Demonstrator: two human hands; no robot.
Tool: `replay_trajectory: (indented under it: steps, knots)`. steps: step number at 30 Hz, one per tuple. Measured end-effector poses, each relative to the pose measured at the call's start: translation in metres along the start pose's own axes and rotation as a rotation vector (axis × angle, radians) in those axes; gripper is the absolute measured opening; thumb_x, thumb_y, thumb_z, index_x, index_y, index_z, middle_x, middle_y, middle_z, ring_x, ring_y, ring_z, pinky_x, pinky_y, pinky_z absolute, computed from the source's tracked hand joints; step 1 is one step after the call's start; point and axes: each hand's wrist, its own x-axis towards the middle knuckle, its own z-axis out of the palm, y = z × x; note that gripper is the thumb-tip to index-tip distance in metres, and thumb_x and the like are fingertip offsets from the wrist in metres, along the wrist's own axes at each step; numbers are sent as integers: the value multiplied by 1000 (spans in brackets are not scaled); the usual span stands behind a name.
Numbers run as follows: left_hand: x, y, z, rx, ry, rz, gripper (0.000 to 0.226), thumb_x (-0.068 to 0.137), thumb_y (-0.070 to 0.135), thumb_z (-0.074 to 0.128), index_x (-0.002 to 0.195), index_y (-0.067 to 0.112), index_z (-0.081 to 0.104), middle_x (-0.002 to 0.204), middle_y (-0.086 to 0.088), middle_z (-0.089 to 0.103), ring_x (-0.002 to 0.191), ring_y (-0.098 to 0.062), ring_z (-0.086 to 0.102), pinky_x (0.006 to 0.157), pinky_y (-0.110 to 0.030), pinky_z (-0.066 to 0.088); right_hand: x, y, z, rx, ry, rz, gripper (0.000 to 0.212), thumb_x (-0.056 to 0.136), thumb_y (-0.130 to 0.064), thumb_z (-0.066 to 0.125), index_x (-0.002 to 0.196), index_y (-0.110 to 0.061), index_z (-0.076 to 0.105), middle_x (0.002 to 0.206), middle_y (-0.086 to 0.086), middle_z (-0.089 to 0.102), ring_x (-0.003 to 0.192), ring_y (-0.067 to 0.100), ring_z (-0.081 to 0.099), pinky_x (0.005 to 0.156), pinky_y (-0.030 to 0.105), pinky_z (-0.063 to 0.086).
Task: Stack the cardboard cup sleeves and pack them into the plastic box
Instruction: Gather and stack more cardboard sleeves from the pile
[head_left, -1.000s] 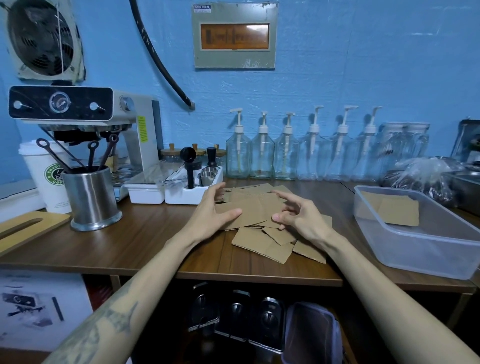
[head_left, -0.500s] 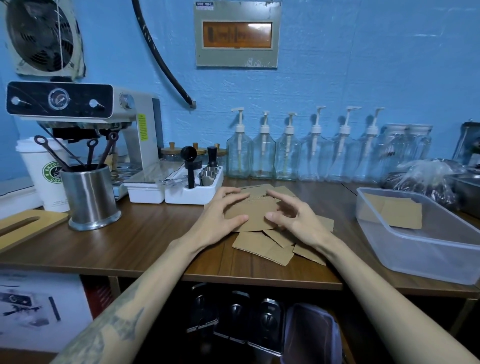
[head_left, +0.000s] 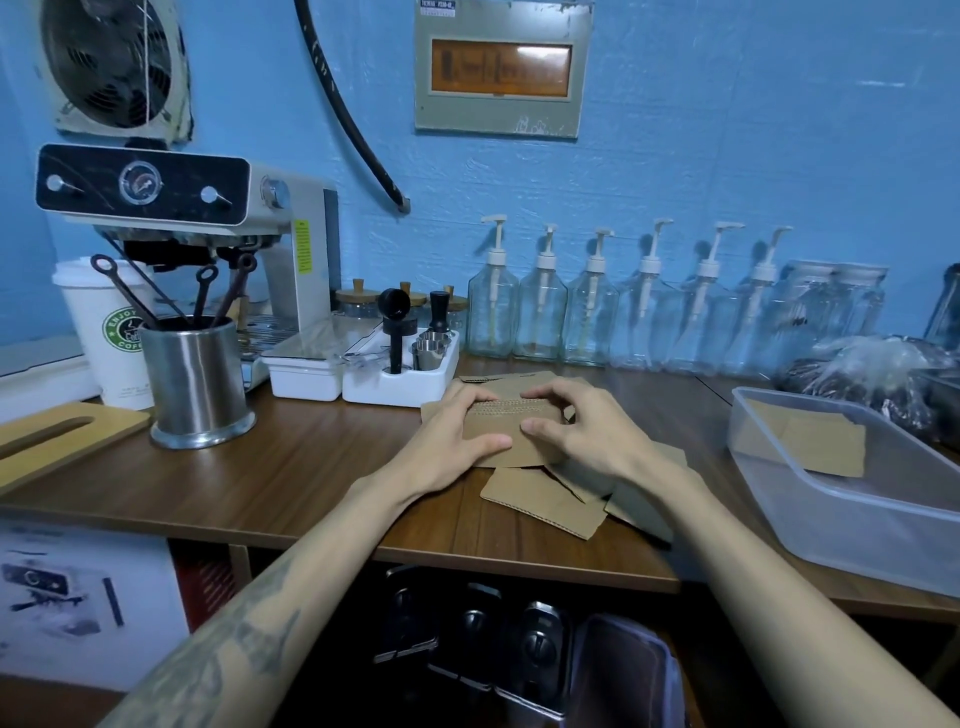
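A small stack of brown cardboard cup sleeves (head_left: 506, 434) is tilted up on its edge in the middle of the wooden counter (head_left: 291, 467). My left hand (head_left: 451, 437) grips its left end and my right hand (head_left: 576, 425) grips its right end, thumbs on the near face and fingers over the corrugated top edge. Several loose sleeves (head_left: 545, 506) lie flat beneath and in front of the stack. To the right stands the clear plastic box (head_left: 810, 525), with flat sleeves (head_left: 810, 441) lying inside it.
A white tool tray (head_left: 400, 382) sits just behind the sleeves. A steel utensil cup (head_left: 195, 382), a paper coffee cup (head_left: 106, 332) and an espresso machine (head_left: 171, 218) fill the left. Pump bottles (head_left: 597, 317) line the wall. A plastic bag (head_left: 862, 374) lies behind the box.
My hands have closed in on the sleeves, gathered them into one stack and tipped it up on edge. Before, they lay flat under my fingers.
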Motion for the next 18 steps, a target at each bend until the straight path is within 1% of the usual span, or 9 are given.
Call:
replay_trajectory:
  steps: [2,5,6,8,11,13,16,17,18]
  knots:
    - [1,0,0,-16,4,11,58,71,67,67,119,39,50,122,9,50,121,-21,48,105,-46,41,6,-8,1,-46,-13,-42,40,87,-37,73,123,-23,66,116,-1,62,111,17,55,95,32,43]
    - [0,0,-1,-39,11,28,54,75,49,77,120,31,53,124,4,52,120,-17,50,107,-45,40,14,-21,4,-181,-62,-90,43,87,-39,72,127,-26,65,126,0,65,120,22,55,95,30,40]
    - [0,0,-2,-35,15,25,55,74,51,77,119,33,53,124,5,52,121,-17,49,107,-45,40,17,-24,4,-221,-83,-94,43,86,-39,72,127,-27,65,127,-1,66,120,21,56,92,28,38]
    - [-1,0,-3,-19,15,1,57,71,54,76,117,38,47,126,8,51,124,-19,47,107,-44,40,22,-27,2,-246,-140,-75,44,85,-40,74,126,-26,65,123,0,69,115,21,60,88,27,40]
    - [-3,0,-3,-29,20,-23,62,74,42,82,118,36,38,129,10,49,129,-17,41,109,-40,36,27,-29,0,-281,-197,-36,45,83,-41,75,122,-21,66,114,5,71,108,24,61,92,36,47]
    - [-4,1,-3,-31,24,-22,63,74,40,82,118,35,37,129,10,48,130,-16,41,108,-38,36,27,-29,0,-314,-198,-25,45,83,-45,74,120,-21,66,112,5,71,106,25,61,93,40,48]
    - [-6,1,-6,-38,24,-27,65,74,39,83,120,33,38,129,8,49,126,-13,44,104,-33,39,27,-28,0,-323,-194,-18,44,85,-47,72,120,-22,64,110,4,70,104,26,60,90,40,48]
    - [-6,1,-6,-45,23,-34,66,74,38,83,122,32,39,128,7,50,119,-9,47,98,-28,41,26,-26,-1,-331,-197,-11,44,85,-48,71,120,-23,63,109,3,70,104,26,60,90,40,48]
    - [-7,2,-7,-60,22,-34,67,75,36,83,125,29,40,123,7,52,109,0,51,89,-19,43,25,-25,-3,-344,-194,-4,45,85,-50,69,120,-24,62,111,3,69,104,26,60,90,41,49]
